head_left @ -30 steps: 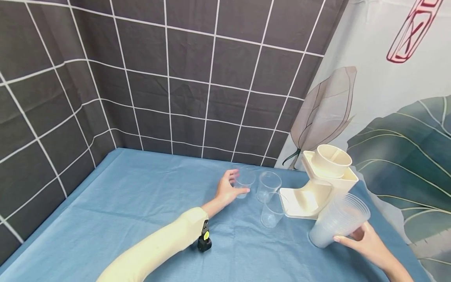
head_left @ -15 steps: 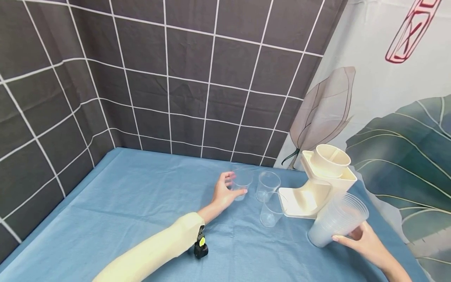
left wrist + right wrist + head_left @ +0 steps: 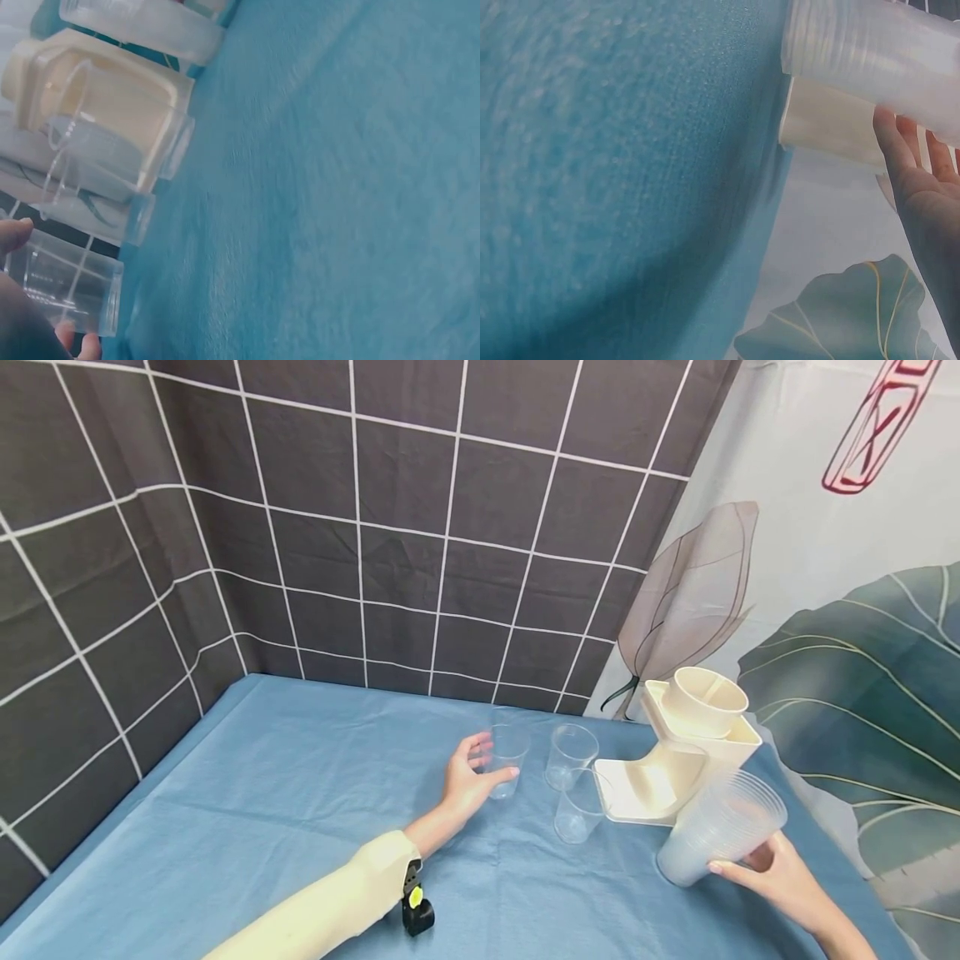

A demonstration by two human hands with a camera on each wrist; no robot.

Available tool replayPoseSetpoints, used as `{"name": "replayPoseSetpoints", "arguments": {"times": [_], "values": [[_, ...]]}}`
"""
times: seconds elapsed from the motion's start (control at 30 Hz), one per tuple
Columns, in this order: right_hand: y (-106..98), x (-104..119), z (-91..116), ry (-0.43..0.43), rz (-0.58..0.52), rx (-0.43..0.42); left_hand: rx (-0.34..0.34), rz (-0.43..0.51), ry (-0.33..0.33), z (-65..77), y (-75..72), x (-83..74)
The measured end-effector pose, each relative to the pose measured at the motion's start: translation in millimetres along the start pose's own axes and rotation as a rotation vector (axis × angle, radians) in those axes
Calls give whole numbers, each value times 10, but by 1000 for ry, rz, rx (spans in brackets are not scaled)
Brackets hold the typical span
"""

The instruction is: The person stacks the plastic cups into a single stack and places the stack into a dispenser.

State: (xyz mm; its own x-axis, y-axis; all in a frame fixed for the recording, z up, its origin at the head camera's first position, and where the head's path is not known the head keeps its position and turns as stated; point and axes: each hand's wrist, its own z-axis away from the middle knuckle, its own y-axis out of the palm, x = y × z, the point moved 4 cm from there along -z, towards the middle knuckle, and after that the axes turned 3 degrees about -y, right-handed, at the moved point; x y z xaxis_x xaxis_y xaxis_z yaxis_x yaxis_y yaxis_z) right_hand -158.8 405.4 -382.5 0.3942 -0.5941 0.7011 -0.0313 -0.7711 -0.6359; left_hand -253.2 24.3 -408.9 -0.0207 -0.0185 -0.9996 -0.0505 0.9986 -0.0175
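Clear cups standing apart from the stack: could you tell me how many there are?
3: one cup in the left hand; a rear cup and a front cup between that hand and the cream stand. None seems hidden.

The surface [image 3: 300, 810] is wearing a blue cloth that is creasing lightly. Toward its right rear, a cream holder [image 3: 633, 789] is standing on its broad base. Left of that, a rear cup [image 3: 568, 756] and a front cup [image 3: 578, 810], both clear, are standing upright just beside each other. A third cup [image 3: 506, 756], also clear and upright, is occupying a spot farther left, its base either touching the cloth or hovering barely above; the views are leaving this uncertain. A stack of nested cups [image 3: 708, 835] is resting in front of the holder, near the right edge.
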Motion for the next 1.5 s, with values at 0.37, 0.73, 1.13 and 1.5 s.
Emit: {"name": "replayPoseSetpoints", "arguments": {"times": [0.37, 0.73, 1.13, 1.5], "values": [[10, -26, 9, -2, -38, -1, 6, 41, -14, 180, 19, -191], [10, -19, -1, -20, -42, -3, 25, 98, 38, 319, 120, -399], [1, -40, 1, -6, -7, -1, 72, 119, 75, 439, 262, -583], [-3, -26, -8, -8, -7, 4, 133, 122, 112, 514, 400, -718]]}}
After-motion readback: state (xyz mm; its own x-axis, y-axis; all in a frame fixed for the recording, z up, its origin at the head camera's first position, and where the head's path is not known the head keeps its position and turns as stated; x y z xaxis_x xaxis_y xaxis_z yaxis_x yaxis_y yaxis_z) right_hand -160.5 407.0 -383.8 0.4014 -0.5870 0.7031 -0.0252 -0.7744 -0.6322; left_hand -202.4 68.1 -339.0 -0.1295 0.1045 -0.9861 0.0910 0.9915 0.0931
